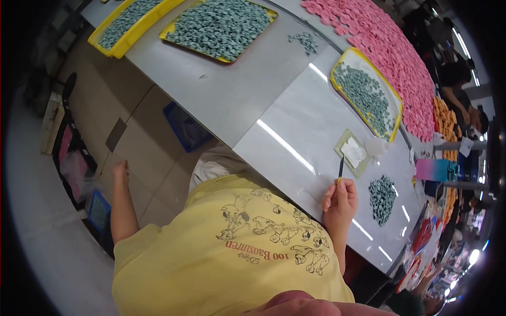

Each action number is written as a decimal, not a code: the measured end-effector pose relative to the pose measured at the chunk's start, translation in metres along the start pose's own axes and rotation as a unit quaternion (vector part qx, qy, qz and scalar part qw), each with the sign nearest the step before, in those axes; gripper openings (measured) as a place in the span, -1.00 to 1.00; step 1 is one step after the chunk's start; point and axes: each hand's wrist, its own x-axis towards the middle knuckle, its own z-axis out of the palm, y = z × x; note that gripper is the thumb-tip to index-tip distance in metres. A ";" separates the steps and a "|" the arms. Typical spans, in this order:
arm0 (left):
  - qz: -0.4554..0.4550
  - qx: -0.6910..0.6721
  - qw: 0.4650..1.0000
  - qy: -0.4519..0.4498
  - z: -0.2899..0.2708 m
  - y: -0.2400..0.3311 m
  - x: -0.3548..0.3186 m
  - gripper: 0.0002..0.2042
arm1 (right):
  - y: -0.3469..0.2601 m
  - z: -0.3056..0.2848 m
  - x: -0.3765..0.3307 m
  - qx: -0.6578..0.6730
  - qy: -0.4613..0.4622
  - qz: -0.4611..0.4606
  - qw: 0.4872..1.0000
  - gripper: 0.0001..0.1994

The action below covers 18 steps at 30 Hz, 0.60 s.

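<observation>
My right hand (340, 199) is at the table's near edge, fingers closed round a thin, dark, pen-like tool (341, 167). The tool points away from me, its tip by a white, crumpled pad (352, 151) in a small pale-green square dish (361, 169). To the right of that hand lies a loose pile of small grey-green pieces (381, 200). Out to my left, my left hand (120, 168) hangs off the table above the floor. Its fingers are curled into a loose fist, and nothing shows in it.
Yellow-rimmed trays (333, 79) of grey-green pieces stand on the grey table (211, 95). Many pink pieces (390, 47) cover the far side. A pink-and-blue bottle (436, 169) stands at the right. Below the table is a blue bin (176, 124). Another person (461, 100) is at the far right.
</observation>
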 end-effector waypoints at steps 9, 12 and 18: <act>-0.009 0.655 0.753 0.064 -0.018 -0.075 -0.046 -0.71 | -0.049 -0.039 0.008 -0.026 0.028 -0.001 0.999 -0.75; 0.036 0.573 0.794 0.199 0.001 -0.039 -0.079 -0.71 | -0.057 -0.066 0.026 -0.083 0.029 -0.018 0.996 -0.75; 0.169 0.563 0.800 0.120 0.086 0.109 -0.157 -0.76 | -0.065 -0.115 0.054 -0.422 0.051 -0.082 0.901 -0.77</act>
